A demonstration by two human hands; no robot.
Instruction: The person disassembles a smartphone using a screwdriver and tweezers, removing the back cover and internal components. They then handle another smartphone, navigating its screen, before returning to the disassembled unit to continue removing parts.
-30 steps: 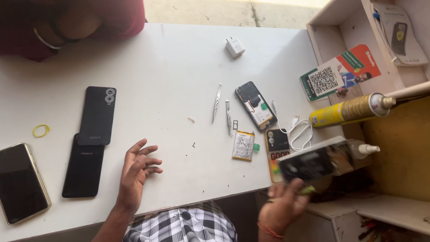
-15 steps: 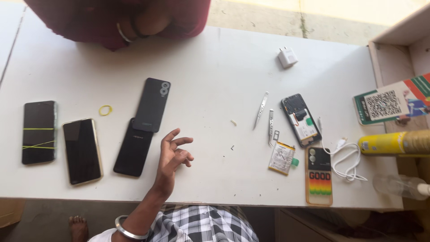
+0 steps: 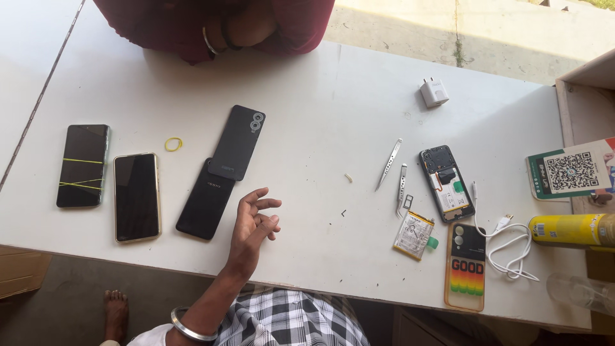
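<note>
My left hand (image 3: 254, 222) rests on the white table (image 3: 333, 96) on its edge, fingers loosely apart, holding nothing. It lies just right of two black phones lying back-up, one (image 3: 237, 142) overlapping the other (image 3: 206, 199). My right hand is out of view. Farther right lie two metal tweezers (image 3: 389, 164), an opened phone with its insides showing (image 3: 446, 183), a loose battery (image 3: 413, 235) and a phone with a rainbow-coloured case (image 3: 466, 266).
At the left lie a gold-edged phone (image 3: 136, 197), a phone wrapped in yellow rubber bands (image 3: 83, 165) and a loose yellow band (image 3: 173, 144). A white charger (image 3: 434, 92), white cable (image 3: 507, 248), yellow can (image 3: 569, 230) and printed card (image 3: 567, 173) sit right. Another person in maroon (image 3: 282, 25) leans on the far edge.
The view has swung left, bringing the two left-hand phones into sight. My right hand, seen a second ago at the lower right holding something, has left the view. My left hand stays put.
</note>
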